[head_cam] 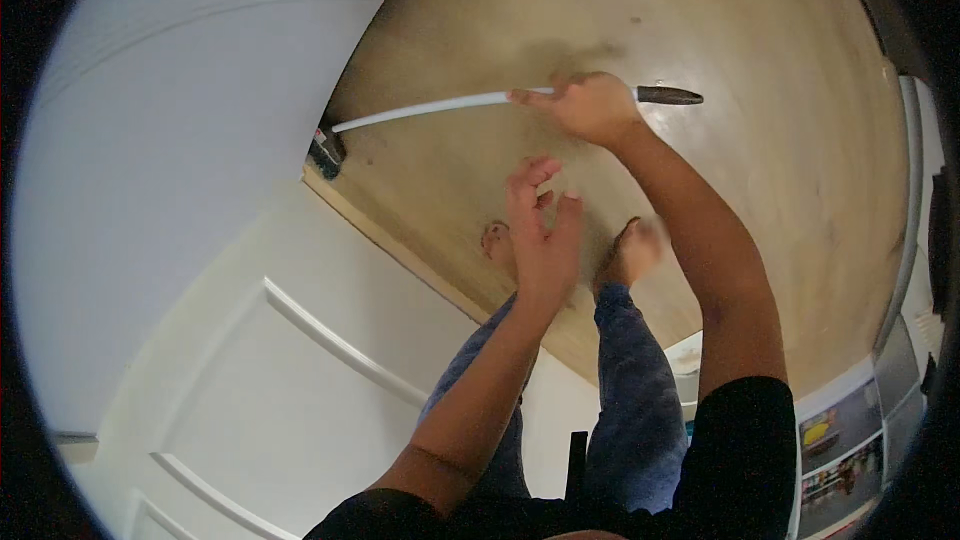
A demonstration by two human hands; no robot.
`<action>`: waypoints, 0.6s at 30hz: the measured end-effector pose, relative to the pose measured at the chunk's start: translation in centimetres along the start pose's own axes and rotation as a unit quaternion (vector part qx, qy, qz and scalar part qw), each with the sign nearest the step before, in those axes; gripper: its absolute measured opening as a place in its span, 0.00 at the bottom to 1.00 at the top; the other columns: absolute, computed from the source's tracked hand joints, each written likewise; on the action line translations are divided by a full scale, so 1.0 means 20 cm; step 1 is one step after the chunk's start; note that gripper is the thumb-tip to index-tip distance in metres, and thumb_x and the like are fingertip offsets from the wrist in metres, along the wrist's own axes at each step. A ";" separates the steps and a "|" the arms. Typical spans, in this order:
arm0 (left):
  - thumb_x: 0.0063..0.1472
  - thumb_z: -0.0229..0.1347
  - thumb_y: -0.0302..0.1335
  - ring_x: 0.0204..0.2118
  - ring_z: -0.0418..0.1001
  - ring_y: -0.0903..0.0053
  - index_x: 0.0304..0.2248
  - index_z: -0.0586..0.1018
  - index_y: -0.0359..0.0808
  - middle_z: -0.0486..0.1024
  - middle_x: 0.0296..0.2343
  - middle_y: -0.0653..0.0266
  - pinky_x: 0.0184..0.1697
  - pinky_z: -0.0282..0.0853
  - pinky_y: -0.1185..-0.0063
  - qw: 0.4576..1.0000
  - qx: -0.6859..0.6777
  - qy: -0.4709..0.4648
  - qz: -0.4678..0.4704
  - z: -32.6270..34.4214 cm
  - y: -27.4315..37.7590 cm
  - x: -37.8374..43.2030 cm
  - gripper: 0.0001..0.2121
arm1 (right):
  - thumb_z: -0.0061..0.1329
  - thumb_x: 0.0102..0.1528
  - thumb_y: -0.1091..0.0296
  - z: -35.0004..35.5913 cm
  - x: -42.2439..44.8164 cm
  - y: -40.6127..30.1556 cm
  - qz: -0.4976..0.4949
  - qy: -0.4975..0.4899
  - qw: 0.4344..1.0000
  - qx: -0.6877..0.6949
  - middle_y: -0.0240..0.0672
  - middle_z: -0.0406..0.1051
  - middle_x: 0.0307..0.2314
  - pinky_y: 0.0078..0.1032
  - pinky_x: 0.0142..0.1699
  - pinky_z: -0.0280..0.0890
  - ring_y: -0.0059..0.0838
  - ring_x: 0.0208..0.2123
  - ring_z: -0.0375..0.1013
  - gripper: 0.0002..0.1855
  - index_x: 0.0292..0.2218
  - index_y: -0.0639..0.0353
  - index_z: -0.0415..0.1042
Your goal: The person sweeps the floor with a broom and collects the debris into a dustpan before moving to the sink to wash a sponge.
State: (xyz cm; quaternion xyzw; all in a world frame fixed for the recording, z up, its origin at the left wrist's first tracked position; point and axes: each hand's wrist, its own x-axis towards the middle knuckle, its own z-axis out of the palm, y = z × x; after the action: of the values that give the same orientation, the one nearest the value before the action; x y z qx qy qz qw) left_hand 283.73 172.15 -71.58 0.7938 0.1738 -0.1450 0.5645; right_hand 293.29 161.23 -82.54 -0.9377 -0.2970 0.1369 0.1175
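A white pole [442, 104] with a black grip end [670, 95] runs across the upper middle of the view. My right hand [596, 106] is closed around it near the black grip, one finger laid along the pole. At its far left end a dark brush or broom head [327, 154] rests on the floor against the wall corner. My left hand [541, 229] is held below the pole, apart from it, with bent, spread fingers and nothing in them.
My bare feet stand on the wood-look floor [787, 187]. A pale wall [187, 112] rises at the left, with a white panelled door [300, 390] at the lower left. A unit with picture panels [840, 427] is at the lower right.
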 end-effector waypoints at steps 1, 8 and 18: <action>0.54 0.48 0.21 0.46 0.60 0.76 0.42 0.65 0.35 0.60 0.45 0.61 0.44 0.59 0.81 1.000 -0.020 0.004 0.006 0.03 0.01 0.01 0.14 | 0.39 0.50 0.68 -0.01 -0.04 0.07 0.003 0.020 1.000 -0.006 0.35 0.67 0.24 0.29 0.21 0.67 0.32 0.19 0.72 0.31 0.51 0.19 0.52; 0.54 0.48 0.19 0.46 0.59 0.76 0.41 0.66 0.36 0.60 0.45 0.63 0.43 0.60 0.81 0.998 0.052 -0.027 0.033 0.14 -0.01 0.01 0.14 | 0.36 0.52 0.65 -0.20 -0.55 0.44 0.162 -0.051 0.985 0.008 0.35 0.70 0.30 0.30 0.28 0.69 0.36 0.27 0.73 0.26 0.50 0.21 0.54; 0.53 0.48 0.19 0.45 0.59 0.77 0.40 0.67 0.37 0.60 0.44 0.64 0.43 0.60 0.81 0.994 0.083 -0.065 0.040 0.29 0.09 -0.23 0.13 | 0.36 0.56 0.64 -0.36 -1.89 0.26 0.457 -0.011 0.882 0.110 0.40 0.67 0.26 0.36 0.28 0.66 0.43 0.25 0.70 0.22 0.51 0.27 0.55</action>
State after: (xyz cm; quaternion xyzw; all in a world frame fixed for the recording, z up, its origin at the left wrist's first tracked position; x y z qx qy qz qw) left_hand 280.21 165.70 -69.95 0.8331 0.0918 -0.1875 0.5123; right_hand 268.67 133.80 -70.38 -0.9487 0.1806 0.2177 0.1414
